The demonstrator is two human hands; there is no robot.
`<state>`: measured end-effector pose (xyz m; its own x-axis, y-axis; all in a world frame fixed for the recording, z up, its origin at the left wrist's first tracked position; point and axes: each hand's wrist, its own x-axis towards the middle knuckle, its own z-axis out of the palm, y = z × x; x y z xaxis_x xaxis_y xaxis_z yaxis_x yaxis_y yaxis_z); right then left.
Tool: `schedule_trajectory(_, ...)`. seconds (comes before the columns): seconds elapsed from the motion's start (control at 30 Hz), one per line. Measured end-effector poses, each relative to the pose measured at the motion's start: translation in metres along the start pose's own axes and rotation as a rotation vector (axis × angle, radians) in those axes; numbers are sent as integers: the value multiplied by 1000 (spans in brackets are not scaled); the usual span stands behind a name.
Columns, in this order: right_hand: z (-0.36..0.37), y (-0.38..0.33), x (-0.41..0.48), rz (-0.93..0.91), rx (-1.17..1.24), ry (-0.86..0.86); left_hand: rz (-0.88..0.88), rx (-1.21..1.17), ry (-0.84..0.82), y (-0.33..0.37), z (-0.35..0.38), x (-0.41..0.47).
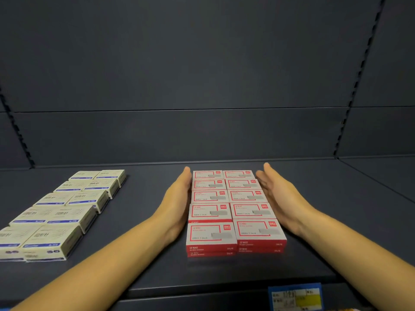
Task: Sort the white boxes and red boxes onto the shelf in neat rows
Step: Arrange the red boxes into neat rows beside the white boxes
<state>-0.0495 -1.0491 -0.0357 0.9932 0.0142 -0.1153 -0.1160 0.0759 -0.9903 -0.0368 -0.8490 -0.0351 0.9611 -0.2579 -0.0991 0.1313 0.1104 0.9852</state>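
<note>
The red boxes (pixel 233 209) form a block two columns wide and several rows deep, stacked two high, right of the middle of the dark shelf (pixel 146 254). My left hand (pixel 178 200) lies flat against the block's left side, fingers straight. On the other side my right hand (pixel 280 196) is open, palm facing the block, close to its right side or just touching it. The white boxes (pixel 65 212) with blue stripes sit in two columns on the left, running from front to back.
The shelf's back panel (pixel 202 135) stands right behind both groups. A bare strip of shelf separates the white and red boxes. A blue and yellow price label (pixel 295 297) hangs on the shelf's front edge at the lower right.
</note>
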Motion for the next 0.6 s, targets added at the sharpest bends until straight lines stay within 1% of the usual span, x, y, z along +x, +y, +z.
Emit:
schedule_trajectory(0.1,8,-2,-3,68,27,6,-30,-65,11,0,13,-3)
schedule_trajectory(0.2,13,-5,-5,20,33,1,-13,-128,11,3,15,-10)
schedule_trajectory(0.3,7,-4,-11,-32,-24,-62,-7,61,-49,6,15,-6)
schedule_trajectory(0.33,5,-4,-15,-26,-69,-98,55,118,-62,0,6,-13)
schedule_trajectory(0.4,1,-1,-21,-36,-199,-176,177,438,15,-7,-10,-18)
schedule_trajectory(0.43,-3,0,-26,-65,-283,-190,205,595,-32,-6,-6,-18)
schedule_trajectory(0.47,-7,1,-33,-113,-361,-188,203,672,-104,-5,-2,-24)
schedule_trajectory(0.5,-11,2,-42,-177,-424,-213,212,664,-138,-8,-6,-32)
schedule_trajectory(0.53,-16,2,-51,-229,-473,-275,246,608,-67,-11,-9,-35)
schedule_trajectory(0.57,-20,2,-61,-260,-525,-336,303,587,-76,-19,-20,-36)
schedule_trajectory(0.6,-21,3,-70,-276,-590,-371,269,623,-134,-21,-24,-45)
